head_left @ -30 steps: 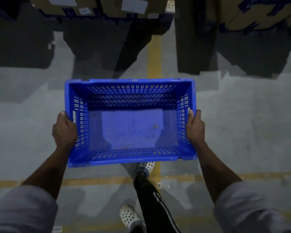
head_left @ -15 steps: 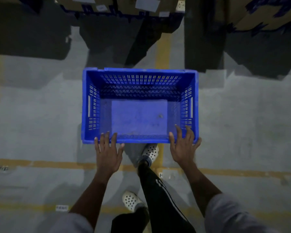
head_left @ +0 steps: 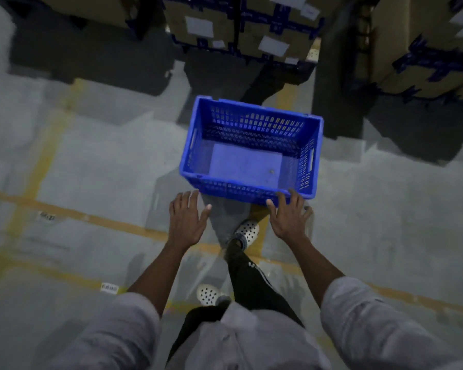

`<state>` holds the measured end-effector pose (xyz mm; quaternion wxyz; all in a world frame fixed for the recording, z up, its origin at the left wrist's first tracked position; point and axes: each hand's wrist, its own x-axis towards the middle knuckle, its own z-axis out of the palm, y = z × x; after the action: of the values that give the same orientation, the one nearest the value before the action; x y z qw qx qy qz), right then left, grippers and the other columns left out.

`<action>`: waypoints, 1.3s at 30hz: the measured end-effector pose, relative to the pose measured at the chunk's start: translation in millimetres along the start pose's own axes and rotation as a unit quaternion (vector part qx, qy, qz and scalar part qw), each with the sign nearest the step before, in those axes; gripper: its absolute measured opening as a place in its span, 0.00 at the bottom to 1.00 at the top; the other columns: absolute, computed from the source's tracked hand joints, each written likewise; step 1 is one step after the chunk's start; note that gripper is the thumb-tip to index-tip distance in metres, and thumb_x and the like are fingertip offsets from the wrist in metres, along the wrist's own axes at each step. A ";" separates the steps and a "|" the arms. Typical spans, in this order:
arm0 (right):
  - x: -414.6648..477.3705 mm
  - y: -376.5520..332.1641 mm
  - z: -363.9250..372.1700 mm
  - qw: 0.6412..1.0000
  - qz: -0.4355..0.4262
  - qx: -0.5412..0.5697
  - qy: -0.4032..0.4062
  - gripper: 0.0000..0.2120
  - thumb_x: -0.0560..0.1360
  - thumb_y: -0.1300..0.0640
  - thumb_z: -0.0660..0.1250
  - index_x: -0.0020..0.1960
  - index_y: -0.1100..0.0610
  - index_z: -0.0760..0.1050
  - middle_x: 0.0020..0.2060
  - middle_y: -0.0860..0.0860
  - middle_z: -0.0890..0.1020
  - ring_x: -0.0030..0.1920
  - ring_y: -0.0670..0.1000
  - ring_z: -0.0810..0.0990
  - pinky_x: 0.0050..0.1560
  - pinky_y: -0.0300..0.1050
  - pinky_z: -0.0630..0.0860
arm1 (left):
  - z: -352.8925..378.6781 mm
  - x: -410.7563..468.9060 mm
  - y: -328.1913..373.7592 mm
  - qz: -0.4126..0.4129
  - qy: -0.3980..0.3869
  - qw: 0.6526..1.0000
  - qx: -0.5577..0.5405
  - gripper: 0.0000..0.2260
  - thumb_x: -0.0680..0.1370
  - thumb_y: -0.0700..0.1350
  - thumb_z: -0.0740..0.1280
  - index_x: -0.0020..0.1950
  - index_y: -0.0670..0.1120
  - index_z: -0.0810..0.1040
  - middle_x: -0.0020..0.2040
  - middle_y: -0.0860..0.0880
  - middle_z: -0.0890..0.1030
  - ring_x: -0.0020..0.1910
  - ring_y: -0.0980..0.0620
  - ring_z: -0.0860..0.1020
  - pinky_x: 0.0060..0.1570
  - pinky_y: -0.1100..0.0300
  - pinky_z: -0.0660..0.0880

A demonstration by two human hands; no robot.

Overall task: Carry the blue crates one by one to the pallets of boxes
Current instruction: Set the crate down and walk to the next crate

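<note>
Blue crate [head_left: 254, 124] on the floor [head_left: 104, 161] before taped boxes [head_left: 179, 25], their tops cut off. Left grip [head_left: 187, 218] wide, clear of it; right grip [head_left: 289, 218] wide, fingertips at the near rim, contact unclear.

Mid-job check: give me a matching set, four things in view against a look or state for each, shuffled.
Things:
1. blue crate
2. cardboard boxes
3. right hand
4. front shoe

Look or state:
A. white, perforated
B. fingers spread at the crate's near rim
C. carry white labels
D. slotted walls, handle cut-outs

Pairs: 1-D, 2-C, 3-B, 4-A
</note>
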<state>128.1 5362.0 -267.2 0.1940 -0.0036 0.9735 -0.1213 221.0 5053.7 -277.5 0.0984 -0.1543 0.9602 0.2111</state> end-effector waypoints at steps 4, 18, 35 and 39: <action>-89.0 -37.3 5.4 0.996 -0.078 -0.041 -0.023 0.26 0.87 0.35 0.59 0.76 0.51 0.74 0.81 0.59 0.66 0.78 0.65 0.65 0.69 0.73 0.68 | -22.9 -104.4 -20.2 -0.061 0.000 0.996 -0.070 0.34 0.88 0.67 0.57 0.82 0.42 0.75 0.77 0.37 0.78 0.78 0.31 0.71 0.77 0.33 0.70; -208.5 -195.2 17.0 0.912 -0.332 -0.109 -0.217 0.22 0.86 0.37 0.64 0.75 0.46 0.75 0.75 0.57 0.75 0.75 0.64 0.71 0.75 0.67 0.69 | -63.3 -264.3 -86.1 -0.162 0.031 0.954 -0.249 0.22 0.89 0.60 0.68 0.76 0.48 0.80 0.71 0.42 0.79 0.61 0.40 0.84 0.63 0.44 0.81; -96.5 -471.4 17.1 0.826 -0.454 -0.082 -0.324 0.17 0.87 0.43 0.67 0.68 0.52 0.81 0.55 0.55 0.89 0.56 0.57 0.86 0.58 0.53 0.81 | -157.9 -190.0 -246.8 -0.399 0.192 0.803 -0.398 0.07 0.86 0.45 0.75 0.64 0.45 0.88 0.52 0.50 0.86 0.43 0.67 0.82 0.52 0.55 0.77; -80.4 -529.7 22.3 0.815 -0.486 -0.085 -0.304 0.17 0.87 0.43 0.66 0.67 0.54 0.81 0.54 0.54 0.88 0.53 0.55 0.85 0.53 0.51 0.79 | -188.6 -154.3 -277.0 -0.389 0.214 0.790 -0.422 0.06 0.86 0.47 0.75 0.63 0.49 0.88 0.53 0.53 0.87 0.47 0.71 0.81 0.53 0.58 0.79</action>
<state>189.8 4847.1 -131.0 0.3952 -0.5293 0.7429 -0.1091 435.2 4771.8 -173.9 -0.1103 -0.5825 0.6308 0.5006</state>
